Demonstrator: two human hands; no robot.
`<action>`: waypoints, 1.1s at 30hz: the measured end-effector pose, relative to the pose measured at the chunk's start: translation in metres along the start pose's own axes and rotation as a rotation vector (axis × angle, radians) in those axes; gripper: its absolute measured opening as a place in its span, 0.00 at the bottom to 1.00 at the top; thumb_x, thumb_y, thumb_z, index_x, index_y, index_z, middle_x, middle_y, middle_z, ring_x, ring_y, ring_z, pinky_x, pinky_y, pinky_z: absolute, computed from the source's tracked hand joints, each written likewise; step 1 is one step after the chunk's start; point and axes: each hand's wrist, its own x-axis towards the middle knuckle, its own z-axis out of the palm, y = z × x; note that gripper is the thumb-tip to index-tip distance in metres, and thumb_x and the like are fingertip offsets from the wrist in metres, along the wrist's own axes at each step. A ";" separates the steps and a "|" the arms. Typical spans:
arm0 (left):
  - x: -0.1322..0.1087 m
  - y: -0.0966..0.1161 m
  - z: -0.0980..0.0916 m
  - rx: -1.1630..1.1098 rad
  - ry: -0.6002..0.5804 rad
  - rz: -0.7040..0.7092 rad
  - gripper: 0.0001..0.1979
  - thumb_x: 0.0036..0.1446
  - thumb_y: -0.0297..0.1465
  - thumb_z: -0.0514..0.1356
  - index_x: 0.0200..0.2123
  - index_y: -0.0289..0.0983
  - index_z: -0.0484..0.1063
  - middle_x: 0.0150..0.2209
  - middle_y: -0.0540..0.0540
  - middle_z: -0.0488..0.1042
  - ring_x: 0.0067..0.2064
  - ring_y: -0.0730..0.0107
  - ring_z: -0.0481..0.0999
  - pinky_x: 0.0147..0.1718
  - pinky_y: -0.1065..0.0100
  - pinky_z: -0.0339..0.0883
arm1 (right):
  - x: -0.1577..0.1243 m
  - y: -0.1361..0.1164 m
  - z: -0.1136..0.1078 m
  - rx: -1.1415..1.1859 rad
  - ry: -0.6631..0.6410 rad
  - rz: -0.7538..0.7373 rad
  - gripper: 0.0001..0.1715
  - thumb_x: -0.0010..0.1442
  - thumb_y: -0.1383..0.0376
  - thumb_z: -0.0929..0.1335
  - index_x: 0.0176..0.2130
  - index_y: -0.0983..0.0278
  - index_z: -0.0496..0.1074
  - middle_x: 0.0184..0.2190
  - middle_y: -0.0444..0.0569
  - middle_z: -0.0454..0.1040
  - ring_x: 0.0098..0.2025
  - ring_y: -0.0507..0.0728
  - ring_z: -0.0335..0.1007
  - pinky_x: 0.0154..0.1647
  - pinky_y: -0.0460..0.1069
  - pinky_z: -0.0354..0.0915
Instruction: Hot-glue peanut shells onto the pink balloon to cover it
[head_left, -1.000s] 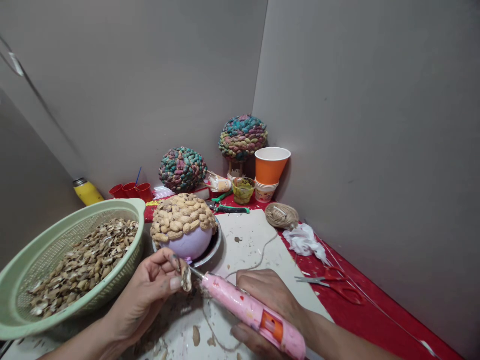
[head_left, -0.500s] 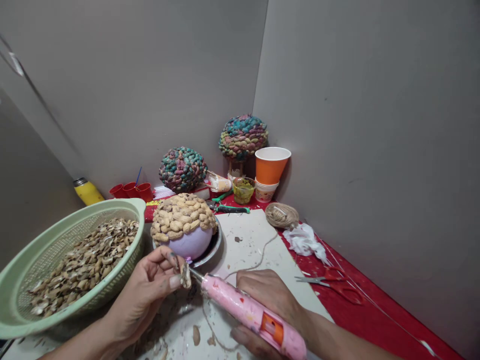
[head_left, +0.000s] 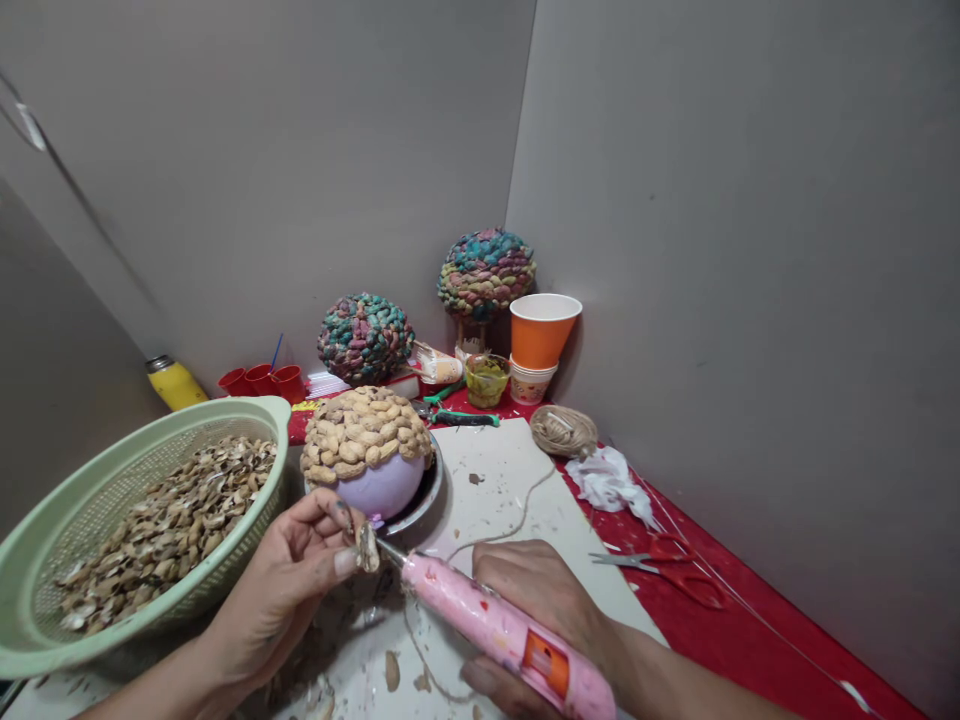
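Observation:
My left hand (head_left: 289, 585) pinches a peanut shell (head_left: 367, 548) between thumb and fingers. My right hand (head_left: 536, 610) grips a pink glue gun (head_left: 499, 625) whose metal tip touches that shell. Just behind them a purple ball (head_left: 379, 485), its top covered with peanut shells (head_left: 365, 430), sits on a dark plate (head_left: 424, 495). A green colander (head_left: 52, 560) full of loose shells stands at my left.
Two painted shell balls (head_left: 365, 337) (head_left: 486, 272), an orange cup (head_left: 543, 330), a small paint jar (head_left: 487, 380), red cups (head_left: 262, 380) and a yellow bottle (head_left: 176, 383) line the back. Twine (head_left: 562, 430), white tissue (head_left: 609, 480) and red scissors (head_left: 675, 568) lie right, beside grey walls.
Both hands rose slightly, keeping the glue gun tip against the shell. Nothing else moved.

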 end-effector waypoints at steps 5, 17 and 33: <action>0.001 0.000 -0.001 0.000 -0.017 0.006 0.11 0.50 0.27 0.69 0.34 0.37 0.70 0.32 0.51 0.72 0.32 0.74 0.69 0.35 0.73 0.65 | -0.001 0.001 0.000 -0.009 -0.006 -0.020 0.33 0.70 0.50 0.50 0.20 0.61 0.57 0.15 0.40 0.57 0.17 0.51 0.46 0.18 0.49 0.44; 0.000 0.001 0.000 0.030 0.000 0.027 0.12 0.49 0.28 0.70 0.34 0.37 0.70 0.32 0.51 0.72 0.32 0.75 0.69 0.33 0.74 0.65 | 0.000 0.002 -0.003 -0.012 -0.019 -0.054 0.33 0.71 0.50 0.50 0.20 0.61 0.57 0.15 0.40 0.57 0.17 0.50 0.47 0.18 0.48 0.45; 0.000 0.003 0.001 0.047 0.019 0.080 0.12 0.49 0.28 0.70 0.33 0.38 0.70 0.32 0.52 0.73 0.33 0.75 0.71 0.35 0.75 0.66 | 0.000 0.003 -0.002 -0.050 -0.032 -0.075 0.35 0.71 0.51 0.49 0.18 0.61 0.57 0.14 0.41 0.57 0.16 0.50 0.49 0.17 0.48 0.46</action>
